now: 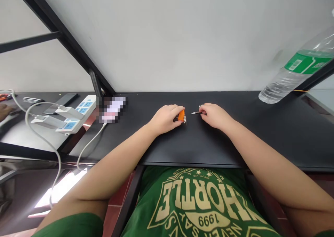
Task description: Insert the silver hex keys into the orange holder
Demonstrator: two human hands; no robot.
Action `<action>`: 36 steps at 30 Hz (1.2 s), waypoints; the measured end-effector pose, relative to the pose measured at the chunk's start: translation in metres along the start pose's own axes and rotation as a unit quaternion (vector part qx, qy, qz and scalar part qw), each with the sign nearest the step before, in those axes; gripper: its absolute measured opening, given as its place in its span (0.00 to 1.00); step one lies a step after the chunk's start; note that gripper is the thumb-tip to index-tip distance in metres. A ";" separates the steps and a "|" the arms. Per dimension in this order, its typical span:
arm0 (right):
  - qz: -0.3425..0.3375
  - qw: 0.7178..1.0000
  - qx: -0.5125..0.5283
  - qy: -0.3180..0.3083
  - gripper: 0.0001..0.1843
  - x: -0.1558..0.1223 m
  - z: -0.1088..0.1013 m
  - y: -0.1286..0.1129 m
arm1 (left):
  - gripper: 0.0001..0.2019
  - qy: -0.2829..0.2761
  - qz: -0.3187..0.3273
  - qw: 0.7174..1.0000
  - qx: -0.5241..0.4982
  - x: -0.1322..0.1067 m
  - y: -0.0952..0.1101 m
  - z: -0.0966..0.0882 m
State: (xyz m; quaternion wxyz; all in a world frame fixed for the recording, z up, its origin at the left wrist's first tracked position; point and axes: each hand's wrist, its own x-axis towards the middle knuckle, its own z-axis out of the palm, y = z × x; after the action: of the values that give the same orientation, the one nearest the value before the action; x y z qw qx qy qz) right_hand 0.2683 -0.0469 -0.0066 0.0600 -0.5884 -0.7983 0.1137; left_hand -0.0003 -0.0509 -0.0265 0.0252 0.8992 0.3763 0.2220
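Observation:
My left hand [167, 119] is closed around a small orange holder [181, 115]; several thin metal rods, which look like hex keys, stick out of its right side. Across a small gap, my right hand [214, 115] pinches thin metal hex keys [195, 113] that point left toward the holder. A bit of orange shows at the top of the right fingers, but the fingers hide most of what is there. Both hands are low over the black desk [193, 146], near its middle.
A large plastic bottle [296, 72] with a green label stands at the right. To the left lie a blurred-out phone [112, 110] on a white cable [90, 145] and a power strip [80, 113] with chargers. Another person's hand [5, 111] shows at the far left edge.

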 end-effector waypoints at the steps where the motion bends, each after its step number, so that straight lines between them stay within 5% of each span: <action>1: 0.000 1.000 0.000 0.001 0.09 0.000 0.000 0.000 | 0.23 0.000 0.000 1.000 0.001 0.000 0.000 0.000; 9: 0.014 0.999 -0.033 -0.024 0.08 -0.001 -0.004 -0.007 | 0.23 -0.002 0.001 1.000 0.002 0.000 0.001 -0.001; 15: 0.028 0.992 -0.046 -0.114 0.06 -0.010 -0.011 -0.019 | 0.23 0.002 0.008 1.000 -0.002 -0.001 -0.001 0.002; 21: -0.070 0.993 0.027 -0.096 0.06 -0.017 -0.011 -0.026 | 0.24 -0.014 0.017 1.000 0.002 -0.001 -0.001 0.005; 27: -0.068 0.979 0.167 -0.091 0.05 -0.018 -0.010 -0.029 | 0.24 -0.016 0.025 1.000 0.004 -0.001 0.000 0.005; 36: -0.059 0.964 0.237 -0.102 0.03 -0.018 -0.009 -0.027 | 0.24 -0.007 0.033 0.999 0.011 -0.002 -0.001 0.006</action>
State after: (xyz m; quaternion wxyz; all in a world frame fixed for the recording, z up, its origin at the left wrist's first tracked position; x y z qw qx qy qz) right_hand 0.2506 -0.0706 0.0099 0.1225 -0.4949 -0.7834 0.3554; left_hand 0.0004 -0.0505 -0.0334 0.0107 0.9129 0.3486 0.2120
